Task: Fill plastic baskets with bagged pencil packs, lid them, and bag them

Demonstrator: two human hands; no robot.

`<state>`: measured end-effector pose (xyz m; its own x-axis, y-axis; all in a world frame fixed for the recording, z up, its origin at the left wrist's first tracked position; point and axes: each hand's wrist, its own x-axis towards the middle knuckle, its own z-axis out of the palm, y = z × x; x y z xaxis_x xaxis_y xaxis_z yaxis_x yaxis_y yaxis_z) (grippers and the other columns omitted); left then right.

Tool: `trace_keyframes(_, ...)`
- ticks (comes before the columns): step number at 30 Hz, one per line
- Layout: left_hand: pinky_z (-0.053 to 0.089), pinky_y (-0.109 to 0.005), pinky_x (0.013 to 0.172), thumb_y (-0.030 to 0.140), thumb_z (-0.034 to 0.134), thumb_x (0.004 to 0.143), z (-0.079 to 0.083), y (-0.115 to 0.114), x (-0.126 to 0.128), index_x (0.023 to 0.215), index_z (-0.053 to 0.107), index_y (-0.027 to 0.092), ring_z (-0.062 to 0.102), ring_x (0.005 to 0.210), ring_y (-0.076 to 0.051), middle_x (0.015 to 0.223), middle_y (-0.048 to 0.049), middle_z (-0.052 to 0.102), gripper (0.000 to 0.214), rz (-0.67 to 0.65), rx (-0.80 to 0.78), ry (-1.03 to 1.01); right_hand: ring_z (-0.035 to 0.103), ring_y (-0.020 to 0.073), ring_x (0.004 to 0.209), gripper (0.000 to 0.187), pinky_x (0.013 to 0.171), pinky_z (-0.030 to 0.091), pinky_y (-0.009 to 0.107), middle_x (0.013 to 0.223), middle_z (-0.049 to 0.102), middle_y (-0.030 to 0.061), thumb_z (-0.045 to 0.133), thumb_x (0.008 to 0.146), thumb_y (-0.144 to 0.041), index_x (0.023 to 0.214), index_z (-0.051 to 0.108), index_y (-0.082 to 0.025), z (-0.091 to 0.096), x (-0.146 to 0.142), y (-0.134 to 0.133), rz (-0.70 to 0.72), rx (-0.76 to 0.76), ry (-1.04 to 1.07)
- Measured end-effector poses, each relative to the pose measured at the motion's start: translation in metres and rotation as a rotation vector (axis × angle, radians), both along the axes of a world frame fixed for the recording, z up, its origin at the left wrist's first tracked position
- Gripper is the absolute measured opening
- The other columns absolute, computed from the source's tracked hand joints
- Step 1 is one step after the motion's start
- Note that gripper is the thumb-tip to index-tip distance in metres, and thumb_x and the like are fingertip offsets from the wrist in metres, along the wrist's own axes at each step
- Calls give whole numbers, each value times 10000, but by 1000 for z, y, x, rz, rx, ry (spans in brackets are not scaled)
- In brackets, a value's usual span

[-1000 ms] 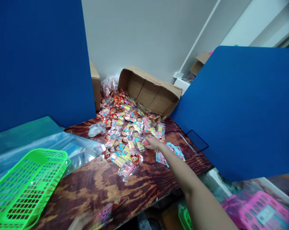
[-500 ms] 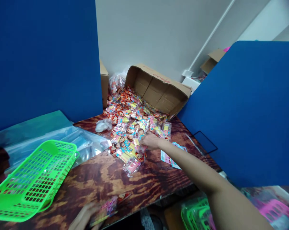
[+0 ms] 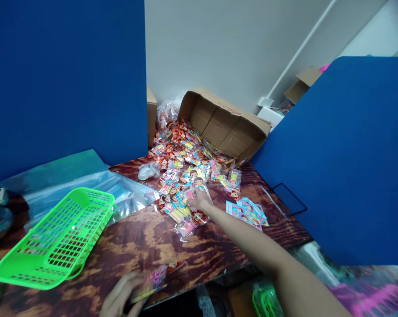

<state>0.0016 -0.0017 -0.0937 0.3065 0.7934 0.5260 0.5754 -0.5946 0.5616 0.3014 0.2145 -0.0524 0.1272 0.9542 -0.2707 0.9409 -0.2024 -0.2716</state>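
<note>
My left hand (image 3: 124,293), at the front edge of the table, is closed around small clear packets (image 3: 155,278) with pink and yellow contents and a cartoon figure. They are blurred, so I cannot tell how many there are. Reaching forward, my right hand (image 3: 199,200) pinches a clear packet (image 3: 189,193) with a pink piece inside, at the near part of a pile of similar packets (image 3: 182,165). The pile spreads out of a tipped cardboard box (image 3: 227,127). Printed cards (image 3: 248,211) lie to the right of my right forearm.
A bright green plastic basket (image 3: 65,251) lies at the left, beside clear plastic sheeting (image 3: 119,191). Blue panels (image 3: 67,79) border the table (image 3: 136,244) on both sides. A black wire frame (image 3: 289,198) rests by the right panel. Pink baskets (image 3: 380,299) show below right.
My right hand has drawn slightly back toward me and now grips a packet at the pile. My left hand still holds its packets. The view has shifted, showing more of the cards.
</note>
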Motion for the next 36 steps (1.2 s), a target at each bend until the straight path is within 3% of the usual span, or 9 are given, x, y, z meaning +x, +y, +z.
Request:
trace_keyframes(9, 523, -160, 786, 348, 589, 844, 4, -6, 1, 1014, 592, 193, 680, 871, -148, 942, -72, 685, 230, 16, -42, -14, 595, 192, 802, 472, 661, 432, 271, 1049, 547, 82, 590, 743, -484, 1132, 529, -224, 7, -5, -4, -25, -46, -100)
trace_keyframes(14, 526, -170, 790, 335, 601, 837, -2, -5, 0, 1041, 586, 191, 677, 884, -155, 961, -76, 680, 250, 1, -30, -19, 584, 208, 833, 379, 677, 407, 268, 964, 588, 59, 627, 735, -390, 1072, 552, -233, 16, -11, -15, 148, 28, -113)
trace_keyframes(18, 523, -192, 815, 299, 605, 834, -10, -7, -2, 1064, 575, 190, 664, 920, -163, 987, -86, 670, 256, 8, -37, -16, 570, 224, 880, 303, 744, 405, 302, 947, 597, 70, 581, 791, -352, 1058, 553, -211, 35, -14, -23, 294, 116, -110)
trace_keyframes(22, 525, -231, 837, 229, 590, 832, -7, -9, 1, 1073, 576, 188, 633, 991, -177, 1041, -104, 640, 245, 20, -96, 8, 558, 201, 935, 607, 773, 422, 283, 1138, 539, 75, 594, 789, -323, 1340, 351, -251, 56, -44, -43, 531, 166, -6)
trace_keyframes(24, 497, -325, 919, 202, 587, 822, -2, -10, 5, 1048, 594, 188, 551, 1143, -229, 1224, -142, 551, 227, 64, -117, 25, 568, 209, 912, 740, 747, 443, 297, 1182, 517, 88, 591, 794, -336, 1425, 208, -276, 57, -72, -60, 711, 176, 36)
trace_keyframes(26, 411, -456, 1007, 176, 592, 808, 3, -11, 9, 1000, 616, 178, 373, 1307, -310, 1457, -161, 300, 194, 135, -131, 29, 582, 215, 872, 727, 719, 461, 314, 1157, 531, 105, 531, 846, -322, 1454, 135, -288, 51, -102, -80, 897, 191, 28)
trace_keyframes(29, 323, -530, 1046, 130, 610, 780, 8, -12, 13, 962, 634, 152, 175, 1379, -380, 1547, -121, -42, 185, 176, -166, 0, 586, 240, 914, 719, 724, 478, 342, 1084, 562, 104, 502, 874, -257, 1460, 94, -339, 37, -135, -105, 1103, 197, -53)
trace_keyframes(34, 323, -491, 1061, 99, 615, 766, 8, -15, 12, 951, 649, 145, 166, 1381, -381, 1544, -102, -102, 194, 152, -245, -54, 535, 329, 1090, 968, 796, 490, 412, 1233, 525, 182, 674, 774, -376, 1478, 27, -224, 33, -130, -110, 1163, 18, 79)
trace_keyframes(36, 327, -484, 1062, 101, 595, 781, 7, -16, 11, 968, 646, 151, 188, 1379, -369, 1545, -106, -90, 200, 144, -246, -71, 500, 326, 1159, 960, 887, 456, 418, 1307, 484, 202, 686, 770, -370, 1475, 68, -170, 36, -119, -105, 1145, -39, 163)
